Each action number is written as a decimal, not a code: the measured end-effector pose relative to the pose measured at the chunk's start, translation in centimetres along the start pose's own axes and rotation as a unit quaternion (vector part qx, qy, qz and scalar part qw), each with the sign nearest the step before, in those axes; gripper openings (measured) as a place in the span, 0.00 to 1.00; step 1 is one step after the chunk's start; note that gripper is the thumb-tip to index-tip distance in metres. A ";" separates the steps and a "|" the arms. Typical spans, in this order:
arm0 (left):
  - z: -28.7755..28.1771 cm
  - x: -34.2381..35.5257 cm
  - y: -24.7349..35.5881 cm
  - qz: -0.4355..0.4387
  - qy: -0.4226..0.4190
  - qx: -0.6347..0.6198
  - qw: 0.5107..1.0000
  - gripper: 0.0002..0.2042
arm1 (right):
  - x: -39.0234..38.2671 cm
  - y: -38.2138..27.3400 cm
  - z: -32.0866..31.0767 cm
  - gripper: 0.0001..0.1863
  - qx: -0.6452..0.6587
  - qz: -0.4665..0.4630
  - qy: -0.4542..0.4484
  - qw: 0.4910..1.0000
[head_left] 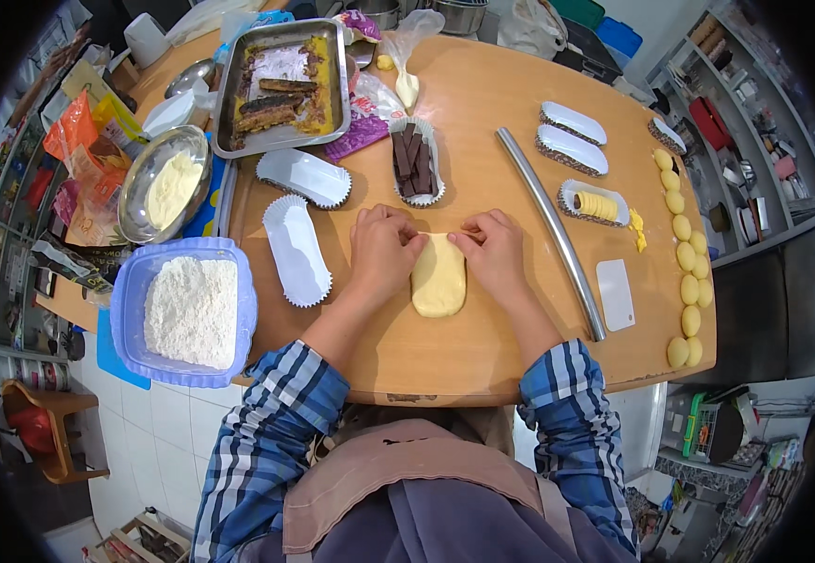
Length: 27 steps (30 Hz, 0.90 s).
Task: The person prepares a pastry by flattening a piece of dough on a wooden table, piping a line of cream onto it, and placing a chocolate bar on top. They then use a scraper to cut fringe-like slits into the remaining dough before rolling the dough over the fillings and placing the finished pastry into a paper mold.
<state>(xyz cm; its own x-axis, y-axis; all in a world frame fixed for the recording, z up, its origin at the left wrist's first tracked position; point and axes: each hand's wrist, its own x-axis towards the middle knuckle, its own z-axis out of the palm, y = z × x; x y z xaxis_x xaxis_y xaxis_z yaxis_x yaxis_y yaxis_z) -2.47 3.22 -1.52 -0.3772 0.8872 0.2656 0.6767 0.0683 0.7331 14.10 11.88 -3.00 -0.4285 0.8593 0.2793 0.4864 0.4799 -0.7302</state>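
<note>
On our wooden table (482,103), at its near side, our left hand (384,246) and right hand (494,251) seemingly pinch the far corners of a flat dough piece (438,281), likely soft and easily torn, best held by its edges.

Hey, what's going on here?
A person in a checked shirt is handling a flattened piece of pale dough, the left hand at its far left corner and the right hand at its far right. Just beyond, a paper case holds dark brown sticks. A metal rod lies to the right, pale yellow balls farther right; a tub of white powder stands left.
</note>
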 end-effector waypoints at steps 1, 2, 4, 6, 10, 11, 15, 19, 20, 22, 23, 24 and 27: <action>-0.3 0.0 0.3 -0.008 -0.006 0.008 1.000 0.06 | 0.1 -0.2 0.1 0.13 0.000 -0.003 0.000 1.000; -0.5 0.1 0.6 -0.017 -0.012 0.016 1.000 0.06 | 0.0 -0.3 0.2 0.14 0.080 0.042 0.003 0.996; -0.5 0.3 0.6 -0.030 -0.007 0.018 0.999 0.06 | 0.1 -0.6 0.5 0.15 0.159 0.086 0.004 0.984; -0.4 0.2 0.6 -0.044 -0.004 0.020 0.999 0.06 | 0.2 -0.7 0.8 0.16 -0.056 -0.036 0.025 0.997; -0.8 -0.1 -0.1 0.014 -0.024 0.024 0.999 0.08 | 0.9 -1.4 0.6 0.16 -0.121 -0.009 0.012 0.993; -1.0 -0.1 -0.1 0.029 -0.038 0.014 0.999 0.09 | 1.0 -1.2 0.5 0.17 -0.084 0.025 0.001 0.996; -1.6 -0.4 -0.2 0.007 -0.007 -0.048 0.999 0.09 | 0.5 -0.6 -0.3 0.17 0.100 0.074 0.026 0.992; -1.4 -0.6 -0.7 0.037 -0.045 -0.001 0.998 0.06 | 0.2 -0.2 -1.1 0.18 -0.068 -0.003 0.006 0.998; -1.4 -0.5 -0.5 0.043 -0.035 0.003 0.998 0.06 | 0.3 0.1 -1.0 0.18 -0.032 0.021 0.006 0.999; -1.6 -0.7 -0.2 0.041 -0.015 -0.027 0.999 0.06 | 0.2 0.1 -1.1 0.19 0.006 0.042 0.005 0.999; -1.7 -0.8 -0.1 0.036 0.004 -0.056 0.998 0.06 | -0.2 -0.3 -1.0 0.18 0.022 0.032 0.012 0.999; -1.7 -0.8 -0.2 0.037 0.006 -0.055 0.998 0.06 | -0.3 -0.5 -1.0 0.18 0.039 0.021 0.019 0.999; -1.5 -1.1 -0.1 0.087 -0.027 0.006 0.996 0.08 | -0.2 -0.1 -1.3 0.18 -0.050 -0.004 0.003 0.999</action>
<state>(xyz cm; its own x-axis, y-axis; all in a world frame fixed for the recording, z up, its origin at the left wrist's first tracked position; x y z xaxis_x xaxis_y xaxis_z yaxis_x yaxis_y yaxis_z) -3.06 1.58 -0.97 -0.2197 0.9089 0.3544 0.7360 -0.0841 0.6717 15.11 11.87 -2.16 -0.4278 0.8566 0.2885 0.5563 0.5011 -0.6628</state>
